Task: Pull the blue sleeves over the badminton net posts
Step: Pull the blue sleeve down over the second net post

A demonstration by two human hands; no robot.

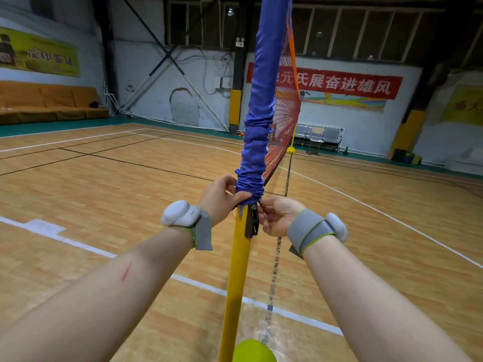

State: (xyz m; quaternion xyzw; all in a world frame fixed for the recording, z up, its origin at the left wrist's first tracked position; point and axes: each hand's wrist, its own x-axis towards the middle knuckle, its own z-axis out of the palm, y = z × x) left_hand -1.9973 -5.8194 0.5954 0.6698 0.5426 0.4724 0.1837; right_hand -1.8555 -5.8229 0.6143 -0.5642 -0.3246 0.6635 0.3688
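Both your hands at the bunched bottom edge of the blue sleeve (257, 142), left hand (219, 197) pinching the fabric, right hand (277, 218) pinching it above the black clamp (252, 223), sleeve covering the upper yellow post (237, 270)

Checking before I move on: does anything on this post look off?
The blue sleeve is bunched in wrinkles at its lower end, where the left hand and right hand pinch it. Loose threads hang from its hem; the yellow post below is bare.
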